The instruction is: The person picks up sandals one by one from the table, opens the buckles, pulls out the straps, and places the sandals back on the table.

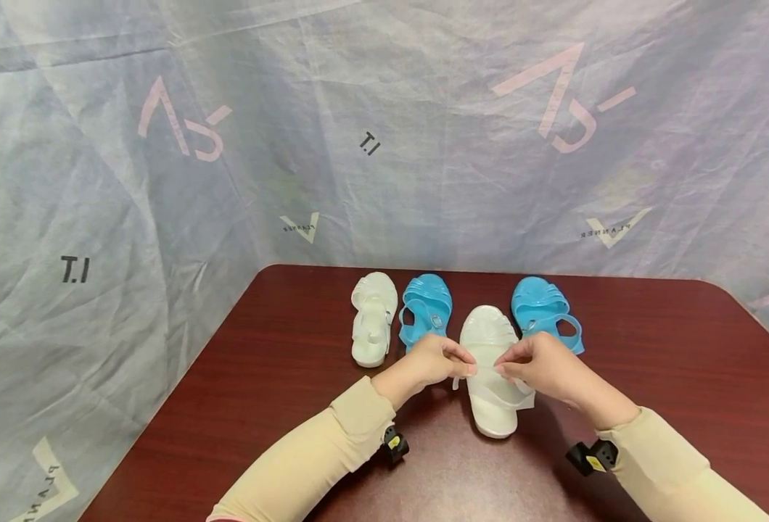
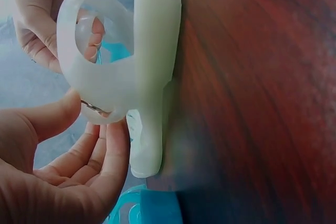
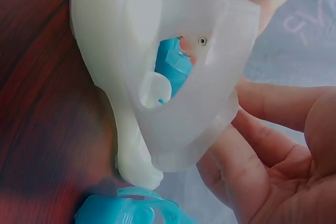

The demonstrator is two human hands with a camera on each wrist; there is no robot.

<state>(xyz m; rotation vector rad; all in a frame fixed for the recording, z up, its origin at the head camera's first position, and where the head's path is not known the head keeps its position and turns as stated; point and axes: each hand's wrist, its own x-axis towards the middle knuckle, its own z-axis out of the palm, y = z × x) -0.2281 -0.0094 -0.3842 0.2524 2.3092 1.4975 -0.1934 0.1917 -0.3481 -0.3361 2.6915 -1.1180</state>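
Dark red wooden table [image 1: 280, 377], backed by grey printed sheeting [image 1: 97, 181]. A white jelly sandal [image 1: 489, 362] lies at centre front, between two blue sandals [image 1: 426, 308] and [image 1: 544, 310]; its white mate [image 1: 373, 317] sits far left. Left hand [image 1: 432, 361] and right hand [image 1: 541, 366] both pinch its ankle strap [image 1: 498, 391], fingers curled. Strap appears soft, light, slightly slick (best held near the buckle). Wrist views alone show the metal buckle [image 2: 93, 107] and rivet [image 3: 202, 41].

A translucent white jelly sandal [image 1: 491, 370] lies sole-down on the table, toe toward twelve o'clock, heel toward six. Its ankle strap [image 1: 497, 383] arches over the heel half, pinched at nine and three o'clock.
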